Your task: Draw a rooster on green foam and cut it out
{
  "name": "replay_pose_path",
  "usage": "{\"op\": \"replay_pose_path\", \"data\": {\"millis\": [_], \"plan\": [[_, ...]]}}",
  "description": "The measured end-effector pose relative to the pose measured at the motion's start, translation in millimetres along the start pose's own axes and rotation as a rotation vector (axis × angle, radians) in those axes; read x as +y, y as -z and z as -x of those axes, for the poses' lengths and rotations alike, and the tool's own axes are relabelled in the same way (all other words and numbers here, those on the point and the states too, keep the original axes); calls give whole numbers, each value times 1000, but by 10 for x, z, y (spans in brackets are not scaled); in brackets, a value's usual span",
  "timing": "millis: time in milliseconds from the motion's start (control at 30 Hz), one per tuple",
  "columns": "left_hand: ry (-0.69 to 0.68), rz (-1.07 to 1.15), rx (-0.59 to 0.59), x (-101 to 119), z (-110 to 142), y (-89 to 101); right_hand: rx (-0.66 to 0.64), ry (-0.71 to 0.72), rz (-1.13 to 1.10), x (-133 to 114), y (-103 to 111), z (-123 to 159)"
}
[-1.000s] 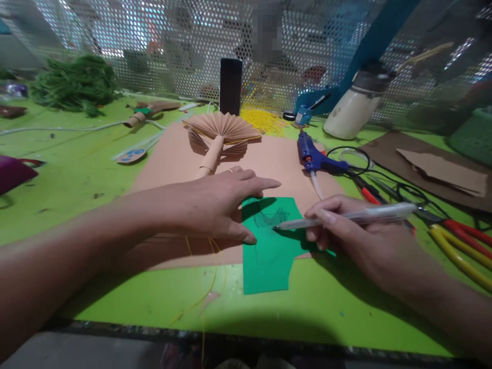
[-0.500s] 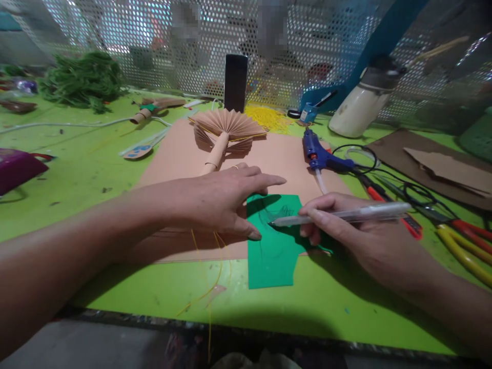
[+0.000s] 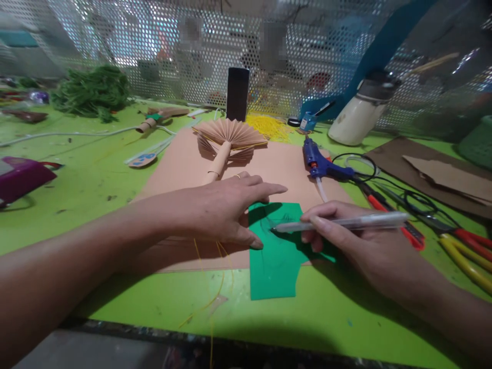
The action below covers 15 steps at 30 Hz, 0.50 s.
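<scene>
- Green tabletop (image 3: 154, 297): the work surface, with a dark, worn near edge.
- Tan paper sheet (image 3: 284, 166): laid flat on the green tabletop, with a pleated paper fan (image 3: 230, 133) toward its far side.
- Left hand (image 3: 226, 207): palm down, thumb and index finger spread wide, grasping nothing; the thumb tip rests at the left edge of the green craft sheet (image 3: 274, 274).
- Right hand (image 3: 357, 248): fingers closed around the pen (image 3: 372, 220) in a writing grip.
- Green craft sheet: between the hands, its upper part over the tan paper sheet, its lower part on the green tabletop. Probably light and flexible — apt to skid or crease — so best pressed flat near a margin or lifted by a free lower corner.
- Pen: pale barrel, dark point at the sketched lines (image 3: 286, 219); actual contact cannot be confirmed. Likely light, rigid and rather slippery — best pinched just behind the tip.
</scene>
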<state>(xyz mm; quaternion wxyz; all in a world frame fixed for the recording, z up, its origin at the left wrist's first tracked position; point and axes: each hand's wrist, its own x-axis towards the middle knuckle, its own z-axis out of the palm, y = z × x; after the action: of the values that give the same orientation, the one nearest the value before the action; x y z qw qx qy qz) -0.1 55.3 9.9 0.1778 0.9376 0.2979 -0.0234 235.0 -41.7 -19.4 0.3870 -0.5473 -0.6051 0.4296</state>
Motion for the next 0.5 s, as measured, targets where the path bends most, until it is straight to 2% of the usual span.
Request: {"op": "replay_pose_path", "data": {"millis": [133,333,500], "plan": [[-4,0,4,-3,-5,-9,-13,14,11,27,29,17],[-18,11,11,-31,4,-25,132,-87,-176,153,135,51],[-5,12,-4,-17,-18,-15,-21,-20,-31,49,61,42]]}}
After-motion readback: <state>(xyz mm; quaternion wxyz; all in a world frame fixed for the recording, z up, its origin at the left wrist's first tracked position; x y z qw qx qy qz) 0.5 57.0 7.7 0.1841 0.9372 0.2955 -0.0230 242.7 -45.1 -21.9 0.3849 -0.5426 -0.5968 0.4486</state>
